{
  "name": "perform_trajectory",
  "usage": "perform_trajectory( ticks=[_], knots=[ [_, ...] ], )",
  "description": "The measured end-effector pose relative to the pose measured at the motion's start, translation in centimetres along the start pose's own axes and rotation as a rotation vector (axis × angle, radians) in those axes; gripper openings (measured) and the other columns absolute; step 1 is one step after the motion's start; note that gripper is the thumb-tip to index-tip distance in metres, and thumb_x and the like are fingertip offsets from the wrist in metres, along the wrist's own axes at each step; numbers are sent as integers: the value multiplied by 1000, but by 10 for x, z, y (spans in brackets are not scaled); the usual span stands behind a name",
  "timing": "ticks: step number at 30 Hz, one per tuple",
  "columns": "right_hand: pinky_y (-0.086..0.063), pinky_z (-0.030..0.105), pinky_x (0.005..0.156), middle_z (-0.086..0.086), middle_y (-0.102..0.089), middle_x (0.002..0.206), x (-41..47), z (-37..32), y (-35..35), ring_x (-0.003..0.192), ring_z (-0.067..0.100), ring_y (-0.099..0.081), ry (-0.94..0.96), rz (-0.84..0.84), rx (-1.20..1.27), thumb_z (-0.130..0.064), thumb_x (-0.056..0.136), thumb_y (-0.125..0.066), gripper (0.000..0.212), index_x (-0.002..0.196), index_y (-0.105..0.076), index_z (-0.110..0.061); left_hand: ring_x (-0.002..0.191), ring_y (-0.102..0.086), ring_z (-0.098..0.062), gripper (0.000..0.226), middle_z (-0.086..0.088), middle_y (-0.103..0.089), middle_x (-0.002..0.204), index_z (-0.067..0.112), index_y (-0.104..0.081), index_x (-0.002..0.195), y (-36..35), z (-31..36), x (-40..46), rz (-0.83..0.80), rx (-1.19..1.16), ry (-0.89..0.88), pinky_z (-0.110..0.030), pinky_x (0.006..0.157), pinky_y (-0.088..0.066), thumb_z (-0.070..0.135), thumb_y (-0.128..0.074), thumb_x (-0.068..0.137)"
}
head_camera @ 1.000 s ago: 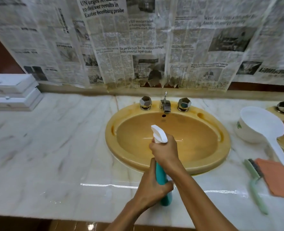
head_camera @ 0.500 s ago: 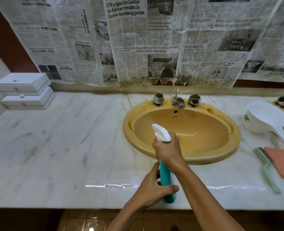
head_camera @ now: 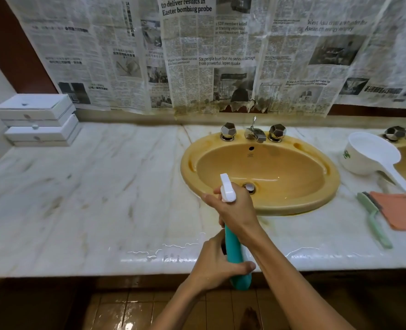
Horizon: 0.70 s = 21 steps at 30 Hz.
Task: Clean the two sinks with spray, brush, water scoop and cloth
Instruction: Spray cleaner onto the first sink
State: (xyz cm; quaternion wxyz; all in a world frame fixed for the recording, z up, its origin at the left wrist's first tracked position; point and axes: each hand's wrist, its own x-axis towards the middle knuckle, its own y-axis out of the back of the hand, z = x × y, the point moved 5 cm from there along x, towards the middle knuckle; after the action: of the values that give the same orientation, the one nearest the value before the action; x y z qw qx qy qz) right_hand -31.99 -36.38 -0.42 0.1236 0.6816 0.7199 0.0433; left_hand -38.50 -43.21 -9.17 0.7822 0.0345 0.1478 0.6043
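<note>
My left hand [head_camera: 217, 263] is wrapped around the lower body of the teal spray bottle [head_camera: 235, 253]; my right hand [head_camera: 236, 211] is closed around its neck under the white nozzle, just in front of the yellow sink [head_camera: 325, 198].

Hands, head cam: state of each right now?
Left hand: closed around the lower body of the teal spray bottle.
Right hand: closed around the bottle's neck, below the white trigger head.
</note>
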Motion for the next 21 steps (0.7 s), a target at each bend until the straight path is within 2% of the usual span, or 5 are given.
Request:
perform_trajectory(
  ticks=[2,3,10,13,21],
  knots=[
    [-41,24,42,6,-54,61,-2,1,0,49,24,-52,9,66,-65,-5,79,-61,6,82,-60,-10,98,-66,-13,58,8,-68,101,27,-56,109,3,-1,-3,12,22,-7,-36,86,-58,50,-82,63],
    [-42,22,41,8,-56,62,-3,2,1,50,26,-54,2,94,-86,-2,78,-56,9,80,-61,-10,97,-66,-13,57,8,-68,101,28,-56,108,5,-2,-4,18,29,-11,-35,85,-58,49,-82,63],
    [-42,32,48,7,-45,55,-11,11,-4,49,23,-45,-53,110,-155,-6,75,-53,14,63,-47,-3,98,-64,-6,52,11,-67,101,33,-54,108,5,-5,-15,19,18,7,-25,86,-56,42,-85,68],
    [-40,23,44,6,-46,57,-16,12,-5,50,24,-46,-80,85,-152,-5,78,-52,9,69,-50,-1,97,-66,-8,51,9,-67,99,31,-56,108,1,-9,-23,7,-10,31,-26,84,-57,42,-84,67],
    [-41,21,41,12,-48,59,-31,17,-5,51,23,-45,-69,86,-97,-1,80,-53,10,77,-54,8,96,-67,-12,51,6,-69,99,27,-58,108,-3,-15,-34,-22,-5,34,-34,87,-57,42,-84,67]
  ],
)
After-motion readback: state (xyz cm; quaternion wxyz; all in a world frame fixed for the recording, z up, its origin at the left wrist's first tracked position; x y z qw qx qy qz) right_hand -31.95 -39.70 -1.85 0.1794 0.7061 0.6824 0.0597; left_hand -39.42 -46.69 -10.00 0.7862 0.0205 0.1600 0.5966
